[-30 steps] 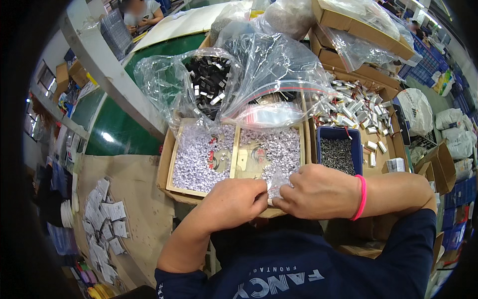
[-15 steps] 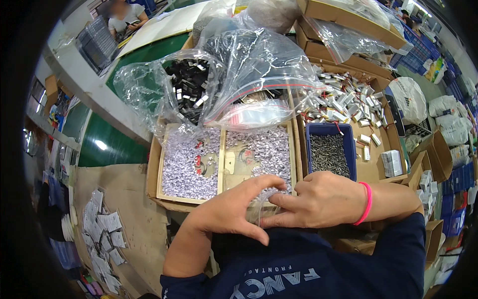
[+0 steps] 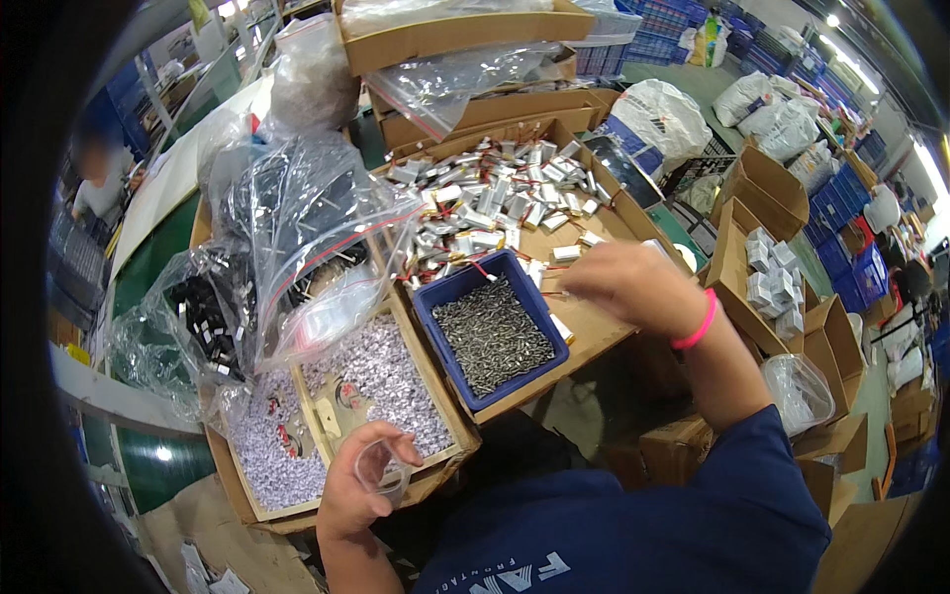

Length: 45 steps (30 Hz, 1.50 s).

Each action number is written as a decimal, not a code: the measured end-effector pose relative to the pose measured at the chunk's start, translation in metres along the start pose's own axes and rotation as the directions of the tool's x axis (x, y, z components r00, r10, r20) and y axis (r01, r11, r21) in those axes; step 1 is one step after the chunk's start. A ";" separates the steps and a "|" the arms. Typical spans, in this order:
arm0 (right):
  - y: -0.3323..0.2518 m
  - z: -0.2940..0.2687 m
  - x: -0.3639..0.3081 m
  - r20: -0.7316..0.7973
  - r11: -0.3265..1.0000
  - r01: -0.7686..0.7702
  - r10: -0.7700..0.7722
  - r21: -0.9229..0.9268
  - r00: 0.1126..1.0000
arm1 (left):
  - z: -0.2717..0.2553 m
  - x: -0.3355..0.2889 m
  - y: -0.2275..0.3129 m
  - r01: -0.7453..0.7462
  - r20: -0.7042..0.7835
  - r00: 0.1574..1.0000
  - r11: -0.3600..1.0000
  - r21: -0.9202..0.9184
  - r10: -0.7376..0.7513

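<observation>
A clear plastic cup (image 3: pixel 383 473) is gripped between the thumb and fingers of my left hand (image 3: pixel 354 485), at the front edge of the wooden tray (image 3: pixel 319 421). Small pale parts (image 3: pixel 396 381) fill much of that tray's two compartments. Over the carton (image 3: pixel 618 327) of silver battery cells with red wires (image 3: pixel 495 188), my right hand (image 3: pixel 633 282) hovers, a pink band round its wrist. Motion smears its fingers, so what they hold, if anything, does not show. Left of this hand stands a blue bin (image 3: pixel 554 346) with many small metal screw-like pieces (image 3: pixel 493 337).
Clear plastic bags (image 3: pixel 297 188) lie behind the tray, one open with black parts (image 3: pixel 210 307). Stacked cartons (image 3: pixel 455 38) rise at the back. An open carton with white boxes (image 3: pixel 775 277) stands at the right. A person (image 3: pixel 99 188) sits at the far left.
My view has swung right. My right hand has left the cup beside my left hand and moved right, over the carton of battery cells. My left hand keeps the cup.
</observation>
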State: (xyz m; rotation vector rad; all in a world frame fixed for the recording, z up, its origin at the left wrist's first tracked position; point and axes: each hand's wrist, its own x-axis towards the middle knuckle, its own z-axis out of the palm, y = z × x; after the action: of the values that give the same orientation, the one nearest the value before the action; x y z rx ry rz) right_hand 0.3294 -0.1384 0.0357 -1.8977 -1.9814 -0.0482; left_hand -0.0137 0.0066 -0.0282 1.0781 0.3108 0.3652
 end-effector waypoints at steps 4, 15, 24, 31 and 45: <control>0.063 -0.013 -0.036 0.057 0.891 -0.318 0.354 -0.324 0.934 | 0.001 -0.003 -0.001 -0.025 -0.061 0.998 0.999 -0.048 0.022; 0.089 -0.015 -0.072 -0.015 0.917 -0.338 0.343 -0.212 0.939 | 0.006 -0.011 0.002 -0.057 -0.135 0.989 0.998 -0.018 0.055; 0.053 -0.077 -0.051 0.097 0.945 -0.224 0.252 -0.237 0.963 | -0.001 -0.019 0.000 -0.073 -0.082 0.994 0.997 -0.018 0.072; -0.033 -0.042 0.017 -0.021 0.881 -0.125 0.151 0.456 0.988 | -0.007 -0.022 -0.004 -0.040 0.097 0.994 0.995 -0.090 0.049; -0.145 0.056 0.107 -0.157 0.580 0.446 -0.479 0.682 0.864 | -0.001 -0.038 0.010 -0.017 0.092 0.995 0.981 -0.194 0.036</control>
State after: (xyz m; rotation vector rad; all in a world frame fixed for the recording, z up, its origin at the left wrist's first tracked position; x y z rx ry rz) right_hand 0.1749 -0.0322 0.0519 -0.8666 -2.0546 0.5420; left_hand -0.0497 -0.0050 -0.0170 0.9059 0.1722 0.3592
